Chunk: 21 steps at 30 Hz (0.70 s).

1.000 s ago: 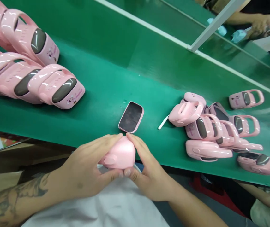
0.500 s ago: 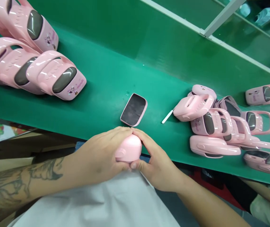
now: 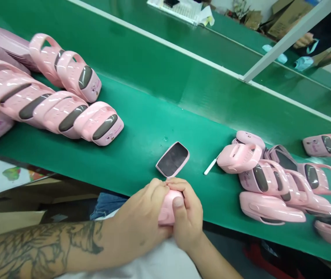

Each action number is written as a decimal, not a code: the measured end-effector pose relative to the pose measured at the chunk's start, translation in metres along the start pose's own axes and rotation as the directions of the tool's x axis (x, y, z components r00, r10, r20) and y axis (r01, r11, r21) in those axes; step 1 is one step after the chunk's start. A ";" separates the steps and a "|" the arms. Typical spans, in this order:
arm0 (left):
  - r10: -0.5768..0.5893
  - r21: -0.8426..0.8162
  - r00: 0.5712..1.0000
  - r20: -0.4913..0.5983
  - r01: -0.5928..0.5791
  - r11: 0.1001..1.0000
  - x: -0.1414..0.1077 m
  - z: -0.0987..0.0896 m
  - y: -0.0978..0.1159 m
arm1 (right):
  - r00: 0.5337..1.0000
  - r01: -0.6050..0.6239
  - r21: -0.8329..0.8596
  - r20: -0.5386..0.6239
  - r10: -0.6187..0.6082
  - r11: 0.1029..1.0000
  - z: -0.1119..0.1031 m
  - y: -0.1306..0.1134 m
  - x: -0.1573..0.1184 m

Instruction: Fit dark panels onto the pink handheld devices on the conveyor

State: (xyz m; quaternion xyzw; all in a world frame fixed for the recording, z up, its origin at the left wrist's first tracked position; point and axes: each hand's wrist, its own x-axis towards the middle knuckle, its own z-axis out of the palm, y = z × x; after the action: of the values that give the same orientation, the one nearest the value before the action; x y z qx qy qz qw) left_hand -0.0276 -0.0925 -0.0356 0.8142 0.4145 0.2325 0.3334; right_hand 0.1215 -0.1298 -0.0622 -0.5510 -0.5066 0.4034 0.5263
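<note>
Both hands hold a small pink plastic case [image 3: 165,212] just off the near edge of the green conveyor belt [image 3: 150,120]. My left hand [image 3: 142,213] wraps its left side, and my right hand [image 3: 187,217] covers its right side with the thumb pressed on the front, hiding most of it. Just beyond my fingertips, a pink-rimmed lid with a dark grey pad [image 3: 172,159] lies on the belt, apart from both hands.
Piles of pink strapped cases lie on the belt at left [image 3: 66,116] and right [image 3: 265,182], with a white stick [image 3: 211,166] by the right pile. A white rail [image 3: 182,54] runs along the belt. Beyond a white bar [image 3: 287,42], a co-worker's hand [image 3: 303,40] and blue items [image 3: 303,63] show.
The view has swung to show more of the far side. My hands have shifted right and closed further over the pink case, with my right hand now covering more of it.
</note>
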 end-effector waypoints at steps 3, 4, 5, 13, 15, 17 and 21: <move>0.150 0.113 0.985 -0.080 -0.141 0.984 -0.004 0.002 -0.005 | 0.998 0.061 0.020 0.015 -0.061 0.998 -0.004 0.004 0.001; 0.186 0.144 0.975 -0.123 -0.168 0.975 -0.005 0.003 -0.007 | 0.997 0.077 0.029 0.024 -0.078 0.997 -0.005 0.005 0.001; 0.211 0.163 0.965 -0.153 -0.186 0.969 -0.006 0.004 -0.009 | 0.995 0.090 0.037 0.033 -0.092 0.995 -0.005 0.006 0.001; 0.210 0.084 0.965 -0.160 -0.198 0.977 -0.008 0.000 -0.016 | 0.996 0.081 0.116 0.012 -0.083 0.990 0.002 0.006 0.000; 0.208 0.062 0.968 -0.140 -0.201 0.978 -0.007 0.000 -0.016 | 0.998 0.059 0.135 -0.002 -0.059 0.989 0.003 0.004 0.002; 0.195 0.045 0.972 -0.134 -0.190 0.981 -0.005 0.000 -0.016 | 0.998 0.056 0.136 -0.012 -0.055 0.989 0.003 0.004 0.004; 0.222 0.023 0.964 -0.149 -0.222 0.975 -0.001 0.001 -0.019 | 0.996 0.077 0.120 -0.051 -0.071 0.990 0.005 0.004 0.005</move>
State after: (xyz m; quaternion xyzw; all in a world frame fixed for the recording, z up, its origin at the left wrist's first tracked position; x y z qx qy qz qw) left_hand -0.0371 -0.0856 -0.0500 0.8366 0.3453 0.3279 0.2707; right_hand 0.1177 -0.1233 -0.0662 -0.5080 -0.4888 0.4008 0.5852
